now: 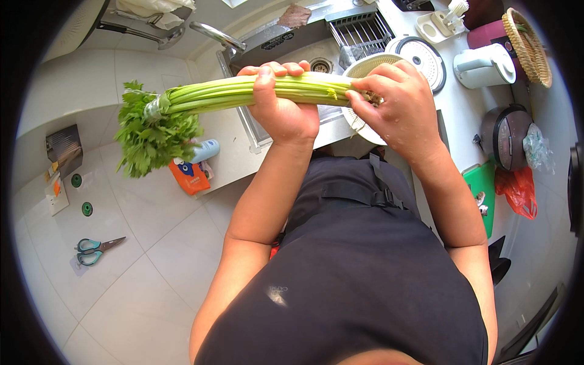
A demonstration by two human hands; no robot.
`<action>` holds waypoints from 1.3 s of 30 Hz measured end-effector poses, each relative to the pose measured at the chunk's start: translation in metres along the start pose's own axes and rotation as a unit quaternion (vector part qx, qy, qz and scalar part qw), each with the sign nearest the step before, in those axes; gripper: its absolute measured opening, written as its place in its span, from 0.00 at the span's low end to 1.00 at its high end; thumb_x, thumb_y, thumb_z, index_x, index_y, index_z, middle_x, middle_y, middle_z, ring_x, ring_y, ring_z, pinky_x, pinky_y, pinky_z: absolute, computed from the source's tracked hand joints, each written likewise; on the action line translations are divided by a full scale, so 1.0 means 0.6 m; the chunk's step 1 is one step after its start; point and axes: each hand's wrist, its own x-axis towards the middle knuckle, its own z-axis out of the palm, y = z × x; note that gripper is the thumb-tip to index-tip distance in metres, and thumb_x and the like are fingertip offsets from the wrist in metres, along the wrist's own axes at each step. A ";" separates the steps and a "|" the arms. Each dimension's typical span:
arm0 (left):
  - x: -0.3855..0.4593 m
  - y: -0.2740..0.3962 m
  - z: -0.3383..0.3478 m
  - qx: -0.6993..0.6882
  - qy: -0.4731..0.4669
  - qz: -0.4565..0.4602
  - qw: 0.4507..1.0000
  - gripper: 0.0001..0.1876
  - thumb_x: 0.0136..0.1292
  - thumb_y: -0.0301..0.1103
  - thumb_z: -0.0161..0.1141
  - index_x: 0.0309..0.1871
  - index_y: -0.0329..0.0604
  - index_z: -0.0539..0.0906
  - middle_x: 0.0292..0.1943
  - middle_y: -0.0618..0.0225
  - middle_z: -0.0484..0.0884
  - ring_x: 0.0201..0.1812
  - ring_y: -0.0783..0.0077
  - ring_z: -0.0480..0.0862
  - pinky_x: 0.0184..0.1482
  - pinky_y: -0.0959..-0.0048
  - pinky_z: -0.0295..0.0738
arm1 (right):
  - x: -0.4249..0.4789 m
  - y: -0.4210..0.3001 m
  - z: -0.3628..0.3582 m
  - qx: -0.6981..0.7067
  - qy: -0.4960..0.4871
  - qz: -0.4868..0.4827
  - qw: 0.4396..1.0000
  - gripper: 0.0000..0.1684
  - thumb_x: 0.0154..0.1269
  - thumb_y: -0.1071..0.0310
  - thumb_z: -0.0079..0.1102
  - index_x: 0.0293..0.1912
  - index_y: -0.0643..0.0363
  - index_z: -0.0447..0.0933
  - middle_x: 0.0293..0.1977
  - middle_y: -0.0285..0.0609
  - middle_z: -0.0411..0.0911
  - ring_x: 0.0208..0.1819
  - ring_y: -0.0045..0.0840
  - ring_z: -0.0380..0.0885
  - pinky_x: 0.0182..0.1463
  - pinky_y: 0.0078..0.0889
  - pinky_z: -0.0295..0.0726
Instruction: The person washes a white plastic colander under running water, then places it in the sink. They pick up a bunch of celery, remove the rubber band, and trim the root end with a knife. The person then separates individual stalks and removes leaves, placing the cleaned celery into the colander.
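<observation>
A long bunch of celery (219,94) lies crosswise before me, with its leaves at the left and its root end at the right. My left hand (287,102) is closed around the middle of the stalks. Clear wrapping binds the stalks just beside the leaves. My right hand (396,107) pinches the root end between thumb and fingers; the other fingers' grip is partly hidden. Beneath that hand is a cream plastic colander (358,121). Behind the stalks is the sink (296,50), with its drain showing.
A chrome faucet (219,35) rises at the sink's left. A dish rack (360,29), a round white lid (417,59) and an electric kettle (486,66) stand at the right. Further down lies a green cutting board (484,187). Scissors (96,250) hang on the left wall.
</observation>
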 end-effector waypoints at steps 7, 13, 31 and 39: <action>-0.016 -0.012 0.007 0.062 -0.042 0.086 0.993 0.09 0.71 0.33 0.65 0.49 0.59 0.77 0.37 0.75 0.80 0.39 0.68 0.85 0.59 0.48 0.83 | 0.010 -0.014 0.011 -0.085 0.001 0.002 0.996 0.06 0.60 0.63 0.71 0.30 0.53 0.87 0.29 0.34 0.83 0.35 0.34 0.83 0.42 0.41 0.77; -0.018 -0.013 0.007 0.071 -0.055 0.108 0.990 0.13 0.73 0.30 0.62 0.55 0.53 0.73 0.38 0.70 0.80 0.37 0.69 0.85 0.55 0.48 0.86 | 0.016 -0.006 0.022 -0.084 0.002 0.001 0.996 0.07 0.58 0.64 0.70 0.28 0.54 0.83 0.29 0.37 0.81 0.34 0.36 0.84 0.40 0.42 0.77; 0.003 0.015 -0.005 0.051 -0.058 0.059 0.995 0.08 0.71 0.35 0.63 0.49 0.60 0.77 0.35 0.75 0.80 0.37 0.68 0.85 0.55 0.49 0.84 | -0.001 -0.016 0.007 0.140 -0.042 0.112 0.983 0.07 0.67 0.64 0.72 0.38 0.55 0.90 0.35 0.37 0.86 0.31 0.31 0.86 0.37 0.35 0.85; -0.010 0.004 0.000 0.085 -0.104 0.101 0.986 0.12 0.71 0.32 0.61 0.54 0.57 0.75 0.37 0.72 0.81 0.37 0.67 0.85 0.54 0.47 0.85 | 0.007 -0.026 0.003 0.028 -0.052 0.121 0.991 0.07 0.65 0.62 0.70 0.34 0.54 0.88 0.34 0.37 0.85 0.31 0.38 0.86 0.36 0.41 0.85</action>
